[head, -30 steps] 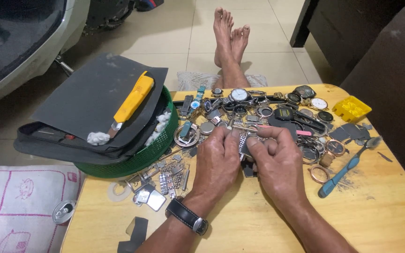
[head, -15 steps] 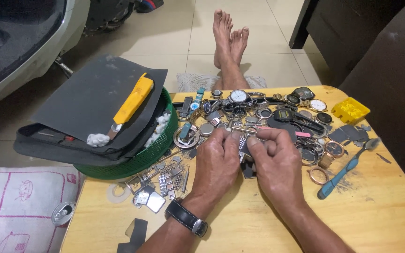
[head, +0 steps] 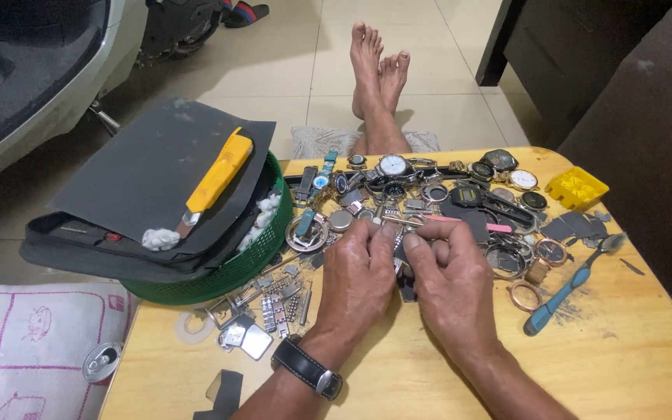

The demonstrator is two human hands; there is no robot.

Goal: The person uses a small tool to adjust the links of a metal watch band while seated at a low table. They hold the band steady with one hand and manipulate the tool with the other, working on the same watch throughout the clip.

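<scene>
Pinching a small silver metal watch part (head: 400, 239) between both sets of fingertips, our left hand (head: 359, 272) and right hand (head: 449, 276) close together over the yellow wooden table (head: 631, 350), steadying it beside scattered wristwatches (head: 429, 187).

We see a home used as a watch-repair corner: a low wooden bench (head: 429, 373) sits on a tiled floor (head: 289, 70), strewn with watches (head: 393, 165) and loose parts. Bare feet (head: 379, 74) stretch beyond it, a dark sofa (head: 647, 140) stands alongside, and a scooter (head: 40, 70) is parked indoors.
</scene>
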